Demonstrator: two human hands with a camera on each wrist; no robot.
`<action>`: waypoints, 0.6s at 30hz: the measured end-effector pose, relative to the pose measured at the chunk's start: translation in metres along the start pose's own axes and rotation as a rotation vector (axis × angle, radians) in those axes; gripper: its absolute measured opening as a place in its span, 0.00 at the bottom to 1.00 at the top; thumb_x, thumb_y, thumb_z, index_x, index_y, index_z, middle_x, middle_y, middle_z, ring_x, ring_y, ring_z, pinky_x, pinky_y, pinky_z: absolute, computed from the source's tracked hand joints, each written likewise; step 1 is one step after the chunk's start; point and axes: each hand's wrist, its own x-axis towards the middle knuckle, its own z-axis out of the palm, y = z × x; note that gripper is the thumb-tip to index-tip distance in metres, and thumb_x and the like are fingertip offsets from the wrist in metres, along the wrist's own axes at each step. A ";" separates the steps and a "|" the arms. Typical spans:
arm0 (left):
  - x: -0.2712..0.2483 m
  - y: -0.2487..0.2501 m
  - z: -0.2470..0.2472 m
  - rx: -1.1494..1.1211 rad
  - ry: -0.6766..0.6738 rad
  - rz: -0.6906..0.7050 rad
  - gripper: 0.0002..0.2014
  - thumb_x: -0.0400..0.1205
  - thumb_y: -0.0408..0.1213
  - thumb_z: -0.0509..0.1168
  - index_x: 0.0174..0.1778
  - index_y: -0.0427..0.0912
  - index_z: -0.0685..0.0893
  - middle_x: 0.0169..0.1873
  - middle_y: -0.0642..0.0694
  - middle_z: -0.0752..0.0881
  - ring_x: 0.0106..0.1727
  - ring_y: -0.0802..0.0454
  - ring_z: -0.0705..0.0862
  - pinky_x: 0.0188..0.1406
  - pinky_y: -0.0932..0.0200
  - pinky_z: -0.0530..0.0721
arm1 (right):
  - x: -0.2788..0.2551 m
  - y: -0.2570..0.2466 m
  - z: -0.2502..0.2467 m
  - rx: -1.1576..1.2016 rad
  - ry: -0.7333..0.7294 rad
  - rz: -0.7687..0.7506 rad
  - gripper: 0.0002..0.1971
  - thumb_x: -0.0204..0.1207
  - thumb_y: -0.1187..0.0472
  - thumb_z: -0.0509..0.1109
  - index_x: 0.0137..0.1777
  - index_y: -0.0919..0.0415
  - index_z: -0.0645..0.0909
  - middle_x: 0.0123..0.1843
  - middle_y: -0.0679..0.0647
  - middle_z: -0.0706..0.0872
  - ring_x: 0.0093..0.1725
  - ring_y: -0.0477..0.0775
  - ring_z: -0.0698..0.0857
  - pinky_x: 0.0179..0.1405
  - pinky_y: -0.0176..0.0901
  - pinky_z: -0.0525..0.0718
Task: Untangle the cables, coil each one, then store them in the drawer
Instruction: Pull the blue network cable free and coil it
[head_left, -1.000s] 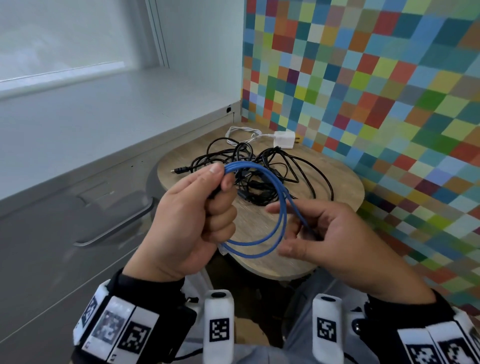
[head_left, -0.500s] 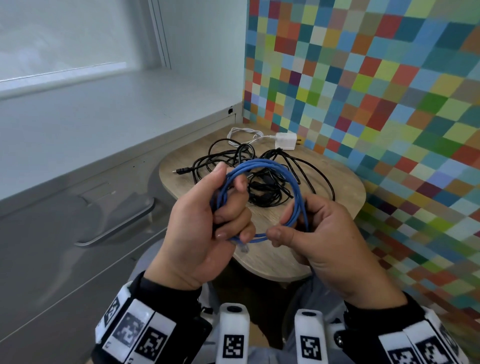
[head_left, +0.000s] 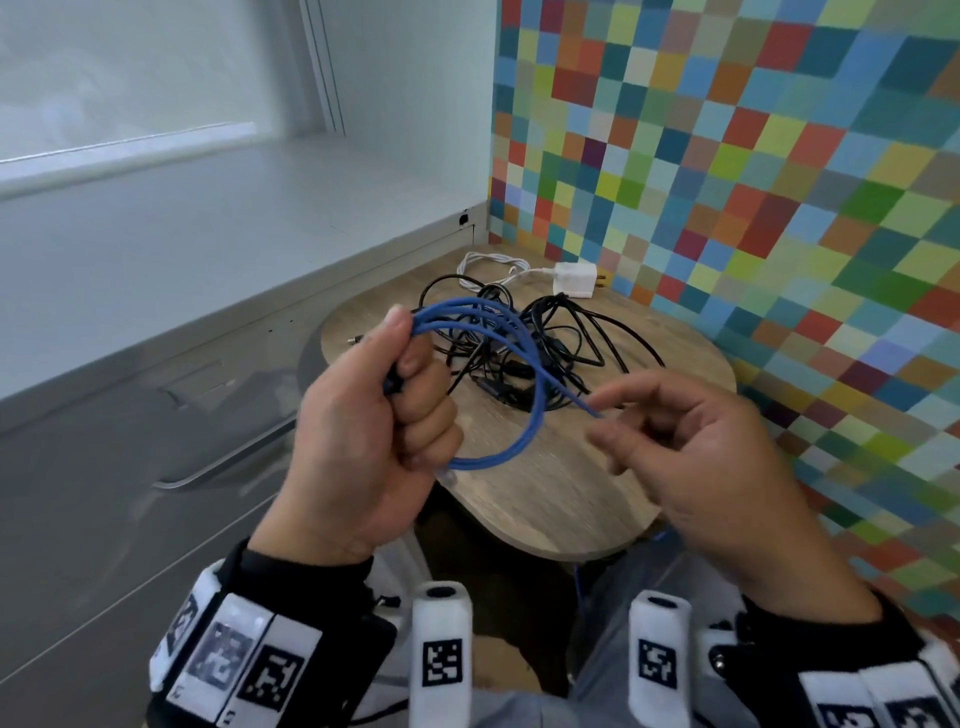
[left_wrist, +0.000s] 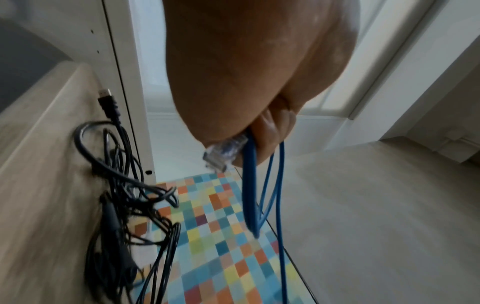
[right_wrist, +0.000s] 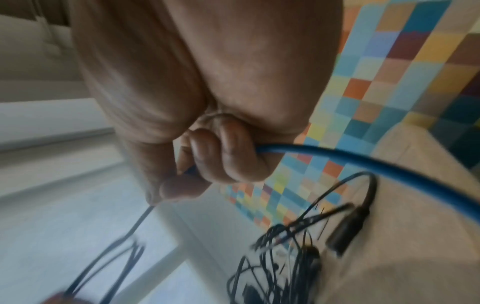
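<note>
My left hand (head_left: 410, 364) grips a coil of blue cable (head_left: 519, 364) in its fist, thumb on top, above the near side of the wooden table (head_left: 545, 499). A clear connector (left_wrist: 223, 156) of the blue cable (left_wrist: 249, 195) sticks out below the fist. One strand runs right to my right hand (head_left: 608, 421), blurred here, whose fingers (right_wrist: 228, 156) curl round the blue cable (right_wrist: 350, 158). A tangle of black cables (head_left: 561, 338) lies on the table behind the coil, with a white charger (head_left: 574, 278) and its white cable (head_left: 488, 262) at the far edge.
A grey drawer front with a long metal handle (head_left: 223, 462) is on the left, shut, under a pale window ledge (head_left: 208, 234). A wall of coloured squares (head_left: 753, 182) stands close behind and right of the table.
My right hand has moved off to the right of the coil and now holds a single strand. The left hand has risen a little with more loops gathered in it.
</note>
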 end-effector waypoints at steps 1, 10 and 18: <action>0.000 0.005 -0.003 0.000 0.033 0.024 0.21 0.90 0.50 0.53 0.30 0.49 0.68 0.18 0.55 0.59 0.20 0.55 0.48 0.18 0.58 0.47 | 0.001 0.000 -0.008 0.004 0.041 -0.023 0.08 0.67 0.54 0.78 0.46 0.49 0.91 0.33 0.56 0.90 0.28 0.42 0.84 0.28 0.28 0.80; 0.000 0.005 0.004 0.244 0.279 0.313 0.21 0.94 0.46 0.52 0.33 0.47 0.66 0.21 0.53 0.60 0.21 0.55 0.54 0.18 0.59 0.55 | 0.006 0.014 -0.015 -0.307 0.304 -0.153 0.08 0.80 0.59 0.77 0.46 0.42 0.90 0.39 0.40 0.90 0.37 0.45 0.88 0.33 0.31 0.84; -0.006 -0.025 0.018 0.921 0.037 0.472 0.15 0.91 0.43 0.52 0.38 0.46 0.72 0.27 0.51 0.75 0.26 0.57 0.71 0.25 0.62 0.71 | 0.003 0.009 0.029 -0.664 0.024 -0.076 0.04 0.81 0.53 0.76 0.44 0.45 0.90 0.33 0.38 0.87 0.40 0.35 0.85 0.30 0.30 0.82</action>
